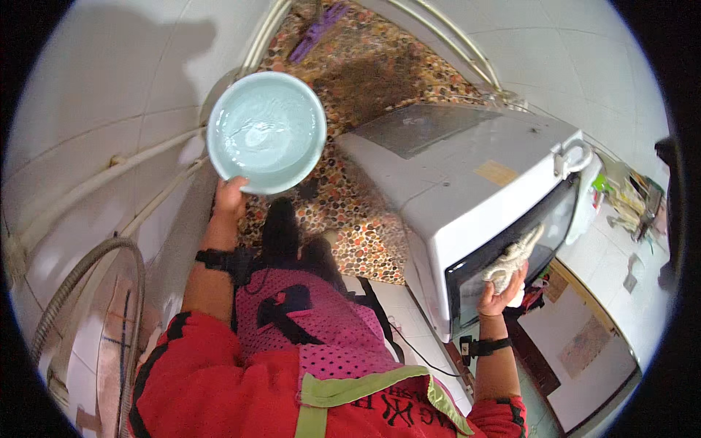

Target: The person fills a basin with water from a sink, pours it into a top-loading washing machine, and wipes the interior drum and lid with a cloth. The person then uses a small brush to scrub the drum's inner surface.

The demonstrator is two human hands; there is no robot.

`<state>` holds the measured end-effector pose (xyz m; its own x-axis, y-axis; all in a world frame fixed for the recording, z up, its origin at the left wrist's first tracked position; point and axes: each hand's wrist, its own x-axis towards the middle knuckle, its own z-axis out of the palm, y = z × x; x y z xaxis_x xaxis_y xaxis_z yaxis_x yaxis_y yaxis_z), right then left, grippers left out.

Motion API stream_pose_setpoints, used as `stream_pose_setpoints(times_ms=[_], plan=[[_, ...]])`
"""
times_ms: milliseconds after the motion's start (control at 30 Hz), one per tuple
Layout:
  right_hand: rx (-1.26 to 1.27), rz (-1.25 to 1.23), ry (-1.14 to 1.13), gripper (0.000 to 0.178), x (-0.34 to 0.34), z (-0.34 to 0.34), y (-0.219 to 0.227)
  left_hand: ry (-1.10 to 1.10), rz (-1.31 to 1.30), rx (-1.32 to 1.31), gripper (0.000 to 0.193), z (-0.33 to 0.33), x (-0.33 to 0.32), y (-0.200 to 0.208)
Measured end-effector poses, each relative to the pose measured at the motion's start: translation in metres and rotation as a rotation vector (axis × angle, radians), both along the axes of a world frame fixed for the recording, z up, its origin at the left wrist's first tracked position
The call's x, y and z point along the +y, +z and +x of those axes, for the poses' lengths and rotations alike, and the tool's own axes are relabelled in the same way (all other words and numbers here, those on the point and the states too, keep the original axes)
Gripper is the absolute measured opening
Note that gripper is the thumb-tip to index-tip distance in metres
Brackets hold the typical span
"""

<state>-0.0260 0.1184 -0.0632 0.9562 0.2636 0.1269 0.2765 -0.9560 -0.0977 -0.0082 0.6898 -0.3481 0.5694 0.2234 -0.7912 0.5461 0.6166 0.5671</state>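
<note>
My left hand (pixel 231 197) grips the near rim of a round pale blue-green basin (pixel 319 146), thumb over the edge. Rippled clear water (pixel 261 131) fills part of it. At the right, my right hand (pixel 502 293) is closed round a bunched, off-white cloth (pixel 514 261). That cloth lies against the dark glossy panel (pixel 544 230) of a large white boxy appliance (pixel 467 193). Whether it presses on the panel or hovers just over it, I cannot tell.
Pipes (pixel 109 175) run along the tiled left wall, near a ribbed grey hose (pixel 84 270). Pebble-patterned flooring (pixel 365 212) spreads ahead, with a purple item (pixel 318 33) at the far end. A cabinet (pixel 577 343) and bagged items (pixel 631 201) stand at the right.
</note>
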Motion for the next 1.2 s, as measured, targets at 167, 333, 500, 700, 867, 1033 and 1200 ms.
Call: stream_pose_setpoints(times_ms=[167, 333, 500, 700, 867, 1033, 1200], plan=[[0.01, 0.004, -0.011, 0.069, 0.007, 0.003, 0.001, -0.094, 0.038, -0.101, 0.069, 0.013, -0.001, 0.021], [-0.034, -0.018, 0.004, 0.071, 0.011, 0.004, 0.0, -0.159, -0.047, -0.052, 0.066, 0.035, -0.011, 0.066], [-0.049, 0.004, -0.007, 0.07, 0.012, 0.006, 0.0, -0.245, -0.043, -0.088, 0.068, 0.06, -0.028, 0.113], [-0.062, 0.037, 0.005, 0.069, 0.015, 0.009, -0.001, -0.338, 0.014, -0.128, 0.067, 0.08, -0.033, 0.151], [-0.072, 0.033, -0.015, 0.067, 0.016, 0.009, -0.001, -0.398, 0.05, -0.122, 0.068, 0.093, -0.04, 0.18], [-0.08, 0.047, -0.02, 0.067, 0.019, 0.011, 0.001, -0.413, 0.085, -0.158, 0.075, 0.104, -0.048, 0.222], [-0.063, 0.049, -0.075, 0.062, 0.023, 0.013, 0.004, -0.583, 0.095, -0.225, 0.078, 0.134, -0.066, 0.264]])
